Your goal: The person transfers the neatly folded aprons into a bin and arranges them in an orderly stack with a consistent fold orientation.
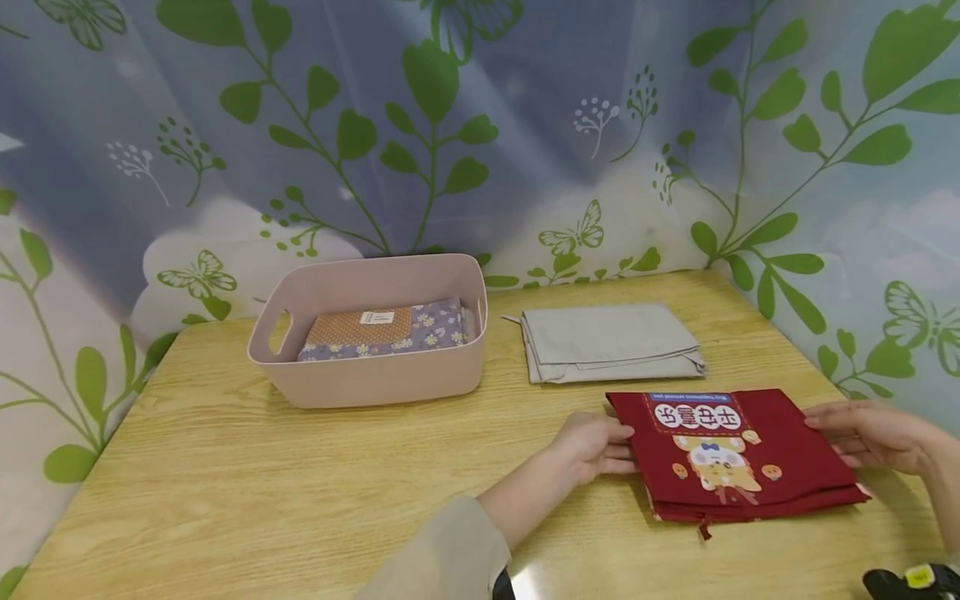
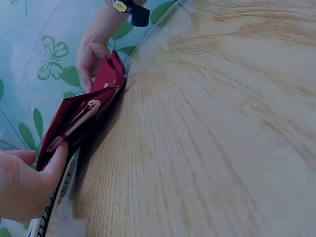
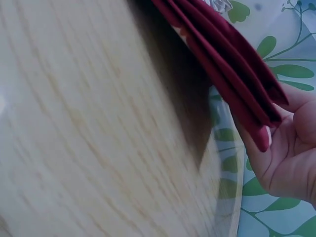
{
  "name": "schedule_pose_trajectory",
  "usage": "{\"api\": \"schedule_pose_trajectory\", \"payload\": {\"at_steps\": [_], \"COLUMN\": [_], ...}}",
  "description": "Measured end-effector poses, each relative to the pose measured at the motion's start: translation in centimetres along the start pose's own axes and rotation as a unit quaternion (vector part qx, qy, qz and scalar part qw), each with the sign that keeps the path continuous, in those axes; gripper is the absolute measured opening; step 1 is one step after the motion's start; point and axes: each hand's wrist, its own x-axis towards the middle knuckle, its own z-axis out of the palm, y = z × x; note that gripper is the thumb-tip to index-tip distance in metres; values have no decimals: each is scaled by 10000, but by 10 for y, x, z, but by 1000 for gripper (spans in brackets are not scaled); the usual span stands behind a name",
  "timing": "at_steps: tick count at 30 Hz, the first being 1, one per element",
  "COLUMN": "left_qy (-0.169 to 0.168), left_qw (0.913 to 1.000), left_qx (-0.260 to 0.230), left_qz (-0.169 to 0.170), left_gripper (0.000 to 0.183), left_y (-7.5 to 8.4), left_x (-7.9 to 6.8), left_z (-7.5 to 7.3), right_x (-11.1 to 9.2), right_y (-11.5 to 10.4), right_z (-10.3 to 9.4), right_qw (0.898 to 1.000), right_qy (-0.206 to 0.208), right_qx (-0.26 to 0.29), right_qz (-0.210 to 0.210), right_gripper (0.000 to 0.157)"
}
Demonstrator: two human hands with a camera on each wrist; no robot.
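Note:
A folded red cloth (image 1: 757, 454) with white printed characters and a cartoon animal is held between both hands at the right of the table. My left hand (image 1: 592, 448) grips its left edge, the thumb and fingers on opposite faces in the left wrist view. At the opposite edge my right hand (image 1: 873, 433) pinches the layers, its fingers reaching underneath. In the right wrist view the stacked folds of the cloth (image 3: 222, 64) stand above the table, with a dark shadow below. A short strap (image 1: 703, 531) hangs from the near edge.
Behind the red cloth lies a folded grey cloth (image 1: 611, 337). A pink plastic basket (image 1: 382, 379) stands at the back left, holding a folded floral cloth (image 1: 438, 325) with an orange dotted patch. The wooden table (image 1: 262, 492) meets a leaf-patterned curtain (image 1: 525, 167) at the back.

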Motion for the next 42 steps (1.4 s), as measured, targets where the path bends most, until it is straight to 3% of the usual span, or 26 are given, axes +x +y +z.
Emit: {"api": "schedule_pose_trajectory", "payload": {"at_steps": [4,7,11,15,20,25,33,42], "left_qy": [294,346,181,-18,-92,-151,-272,-338], "left_qw": [9994,9986,9981,9975,9968,9964,9964,9953], "left_qx": [186,394,579,698,788,822,788,867], "left_qz": [79,103,107,118,120,129,123,249], "left_gripper": [15,17,21,22,23,25,28,29], "left_y": [-1,1,6,13,22,31,47,61], "left_x": [1,2,2,0,-5,-11,-21,-32], "left_z": [0,-3,-11,-24,-36,-48,-72,-97], "right_x": [-3,-3,-1,1,2,6,12,16], "right_y": [1,1,-1,-6,-14,-21,-33,-53], "right_z": [1,2,6,11,21,32,57,84], "right_qw": [9997,9996,9986,9919,9887,9822,9567,9528], "right_qy": [-84,-141,-372,-972,-1169,-1424,-2097,-2233], "right_qx": [245,234,289,671,701,885,1587,1563], "right_qz": [-21,-87,-223,-476,-627,-849,-1245,-1335], "right_gripper": [27,39,48,24,20,27,40,41]}}
